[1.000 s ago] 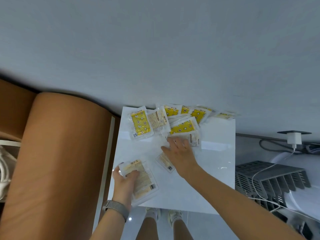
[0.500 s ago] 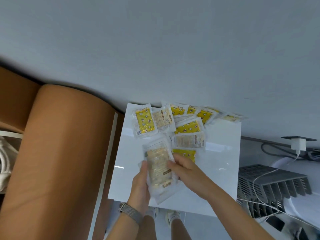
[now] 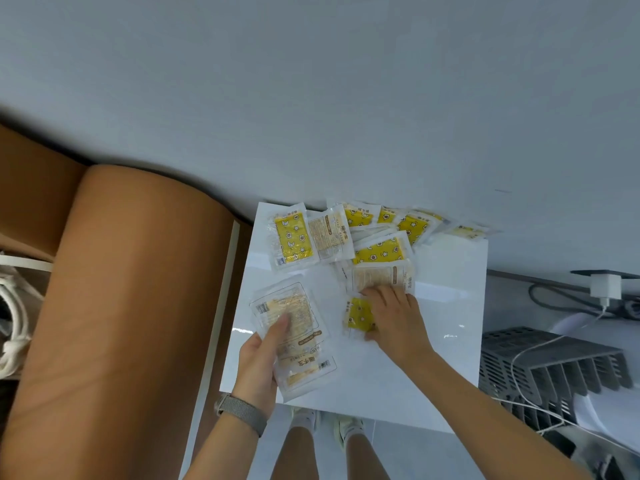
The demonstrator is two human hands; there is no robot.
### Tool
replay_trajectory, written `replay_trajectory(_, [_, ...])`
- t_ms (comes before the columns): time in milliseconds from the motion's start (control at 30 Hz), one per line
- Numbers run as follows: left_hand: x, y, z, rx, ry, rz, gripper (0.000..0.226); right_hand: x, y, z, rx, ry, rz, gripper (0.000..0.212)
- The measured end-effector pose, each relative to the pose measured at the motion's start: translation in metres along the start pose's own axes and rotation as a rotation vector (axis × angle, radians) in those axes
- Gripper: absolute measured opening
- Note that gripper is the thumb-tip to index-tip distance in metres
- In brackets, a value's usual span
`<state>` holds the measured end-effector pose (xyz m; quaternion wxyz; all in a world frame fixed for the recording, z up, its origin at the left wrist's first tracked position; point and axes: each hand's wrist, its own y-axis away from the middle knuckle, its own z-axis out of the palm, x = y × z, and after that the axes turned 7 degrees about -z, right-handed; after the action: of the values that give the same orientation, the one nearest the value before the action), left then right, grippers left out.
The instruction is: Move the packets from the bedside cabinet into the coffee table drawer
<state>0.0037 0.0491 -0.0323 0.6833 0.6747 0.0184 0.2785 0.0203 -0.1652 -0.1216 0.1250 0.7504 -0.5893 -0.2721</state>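
Now the left hand (image 3: 258,367) is gripping stacked packets (image 3: 294,336) over the white bedside cabinet (image 3: 446,306); at three o'clock the right hand (image 3: 393,318) is pinching a yellow packet (image 3: 358,315), grey wall (image 3: 311,98) at twelve.

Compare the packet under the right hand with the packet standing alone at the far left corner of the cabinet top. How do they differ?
The packet under the right hand is partly covered by the right hand; the far-left packet lies untouched and fully visible. The first lies near the middle of the white cabinet top, the second at its back edge. Both show a yellow face in a clear wrapper.
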Motion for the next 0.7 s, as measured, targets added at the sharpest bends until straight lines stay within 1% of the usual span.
replay_trajectory(67, [0.001, 0.0, -0.002, -0.004, 0.014, 0.013, 0.034, -0.005, 0.002, 0.006, 0.027, 0.006, 0.051, 0.092])
replay_trajectory(100, [0.001, 0.0, -0.003, -0.003, 0.019, 0.019, 0.034, -0.007, 0.003, 0.004, 0.016, -0.003, 0.066, 0.09])
replay_trajectory(133, [0.001, 0.0, -0.004, -0.002, 0.025, 0.024, 0.033, -0.008, 0.002, 0.001, -0.008, -0.023, 0.063, 0.082])
replay_trajectory(200, [-0.001, 0.0, -0.005, 0.005, 0.038, 0.029, 0.032, -0.01, 0.001, -0.006, -0.012, -0.056, 0.002, 0.057])
replay_trajectory(233, [-0.001, 0.0, -0.005, 0.011, 0.043, 0.03, 0.032, -0.01, 0.001, -0.01, 0.035, -0.053, -0.048, 0.049])
replay_trajectory(267, [-0.002, -0.001, -0.006, 0.015, 0.043, 0.032, 0.032, -0.008, 0.0, -0.012, 0.104, -0.041, -0.083, 0.045])
replay_trajectory(333, [-0.004, -0.001, -0.006, 0.024, 0.038, 0.041, 0.033, -0.003, -0.003, -0.018, 0.206, 0.012, -0.065, 0.044])
replay_trajectory(400, [-0.005, -0.001, -0.006, 0.029, 0.036, 0.049, 0.032, 0.002, -0.009, -0.023, 0.224, 0.087, -0.034, 0.041])
replay_trajectory(533, [-0.007, 0.0, -0.006, 0.038, 0.053, 0.045, 0.031, 0.006, -0.014, -0.021, 0.16, 0.253, -0.035, 0.048])
replay_trajectory(700, [-0.007, 0.001, -0.006, 0.043, 0.033, 0.034, 0.018, 0.001, -0.018, -0.022, 0.167, 0.247, 0.012, 0.053])
